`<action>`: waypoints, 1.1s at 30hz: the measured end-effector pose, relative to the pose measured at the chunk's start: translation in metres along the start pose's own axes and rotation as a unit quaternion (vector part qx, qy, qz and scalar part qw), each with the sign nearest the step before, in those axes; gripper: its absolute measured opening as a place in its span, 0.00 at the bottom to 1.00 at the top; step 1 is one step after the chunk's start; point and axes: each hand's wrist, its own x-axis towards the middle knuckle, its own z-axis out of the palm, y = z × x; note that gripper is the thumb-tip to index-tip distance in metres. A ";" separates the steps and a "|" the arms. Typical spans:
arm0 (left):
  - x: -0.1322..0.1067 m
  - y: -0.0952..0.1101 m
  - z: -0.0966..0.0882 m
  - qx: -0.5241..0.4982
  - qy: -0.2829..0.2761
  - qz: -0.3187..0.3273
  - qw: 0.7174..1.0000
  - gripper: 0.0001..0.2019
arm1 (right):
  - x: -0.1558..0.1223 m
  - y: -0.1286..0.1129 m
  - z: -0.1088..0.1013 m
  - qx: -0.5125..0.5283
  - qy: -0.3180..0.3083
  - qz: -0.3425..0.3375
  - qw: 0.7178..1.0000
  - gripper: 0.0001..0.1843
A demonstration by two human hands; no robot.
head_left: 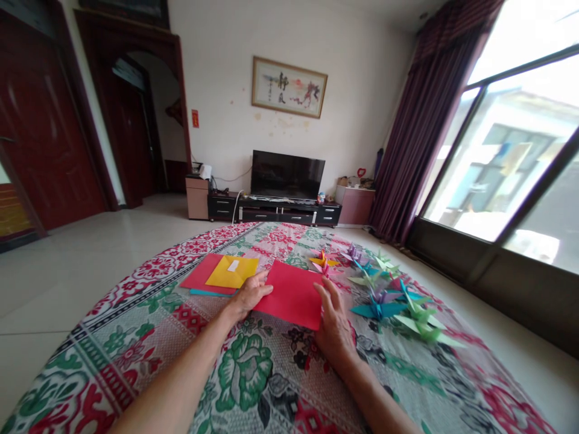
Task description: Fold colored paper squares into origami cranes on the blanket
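Note:
A square sheet of red origami paper (290, 294) is between my two hands, just over the patterned tablecloth. My left hand (250, 294) pinches its left edge, thumb on top. At the right edge rests my right hand (333, 319), with fingers bent along the paper's side; whether the thumb grips beneath is hidden. To the left lies a stack of coloured paper: a yellow packet (231, 271) with a white label on top of a red sheet (199, 272), and a blue sheet (212, 292) peeking out below.
Several folded paper cranes in blue (379, 308), green (425, 325), purple (353, 254) and orange (324, 260) stand on the right of the round table. The floral tablecloth (244, 367) covers it. Beyond are a television (287, 175) on a low cabinet and a curtained window.

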 end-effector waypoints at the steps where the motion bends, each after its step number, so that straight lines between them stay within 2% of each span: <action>1: 0.000 0.000 0.000 0.015 -0.011 -0.003 1.000 0.40 | 0.000 -0.003 -0.003 -0.035 -0.014 -0.016 0.999 0.33; 2: 0.000 0.000 0.000 0.037 -0.023 -0.006 0.999 0.40 | 0.001 -0.006 -0.006 -0.067 -0.031 -0.027 0.997 0.31; 4: -0.002 0.001 0.001 0.093 -0.043 -0.005 0.995 0.38 | 0.002 -0.012 -0.011 -0.087 -0.107 -0.077 0.987 0.27; 7: -0.005 0.003 0.004 0.172 -0.054 0.023 0.983 0.34 | 0.002 -0.019 -0.014 -0.026 -0.218 -0.126 0.968 0.21; 10: -0.008 0.007 0.009 0.236 -0.046 0.058 0.969 0.31 | 0.001 -0.022 -0.013 0.040 -0.268 -0.121 0.955 0.18; 14: -0.009 0.009 0.012 0.304 -0.030 0.084 0.949 0.29 | 0.001 -0.020 -0.013 0.078 -0.269 -0.105 0.954 0.18; 18: -0.003 0.003 0.010 0.363 -0.016 0.117 0.924 0.28 | 0.003 -0.016 -0.015 0.093 -0.267 -0.099 0.954 0.17; 22: 0.003 -0.002 0.012 0.394 0.023 0.173 0.902 0.25 | 0.004 -0.011 -0.016 0.023 -0.247 -0.053 0.967 0.12; 25: -0.002 0.010 0.019 0.387 0.070 0.248 0.885 0.18 | 0.004 -0.007 -0.015 -0.035 -0.205 -0.021 0.978 0.11; 27: -0.010 0.024 0.026 0.372 0.080 0.287 0.879 0.12 | 0.004 -0.003 -0.013 -0.043 -0.182 -0.004 0.982 0.12; 29: -0.018 0.037 0.033 0.354 0.060 0.278 0.891 0.11 | 0.005 0.000 -0.010 -0.038 -0.165 0.016 0.985 0.12; 30: -0.021 0.041 0.035 0.356 0.025 0.257 0.898 0.12 | 0.006 0.002 -0.009 -0.033 -0.158 0.029 0.987 0.12; 33: -0.022 0.040 0.037 0.387 -0.024 0.211 0.897 0.12 | 0.009 0.006 -0.006 -0.007 -0.135 0.078 0.988 0.11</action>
